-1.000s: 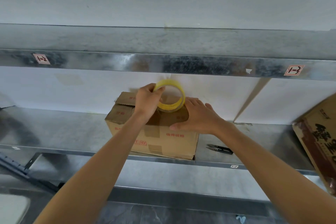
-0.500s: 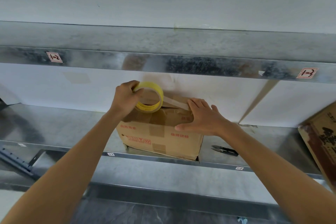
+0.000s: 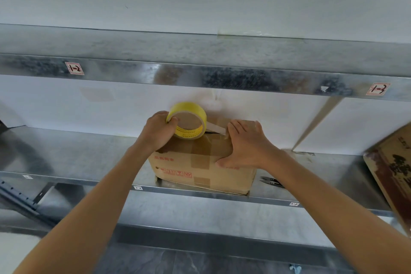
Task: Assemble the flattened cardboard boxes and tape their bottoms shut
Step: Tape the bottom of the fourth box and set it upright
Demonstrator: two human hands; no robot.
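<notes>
A brown cardboard box [image 3: 200,167] stands on the metal shelf [image 3: 89,153], with old tape patches on its front and top. My left hand [image 3: 158,132] grips a yellow roll of tape [image 3: 189,121] held above the box's top left. A strip of tape [image 3: 215,128] runs from the roll to the right. My right hand [image 3: 246,144] lies flat on the box's top right, fingers straight, pressing the strip's end down, thumb over the front edge.
Small black snips [image 3: 271,181] lie on the shelf just right of the box. A printed brown carton [image 3: 393,176] leans at the far right. An upper shelf [image 3: 200,66] hangs close above the box. A white wall is behind.
My left hand has drawn the roll leftward away from my right hand, pulling out a strip of tape. My right hand stays pressed on the box top.
</notes>
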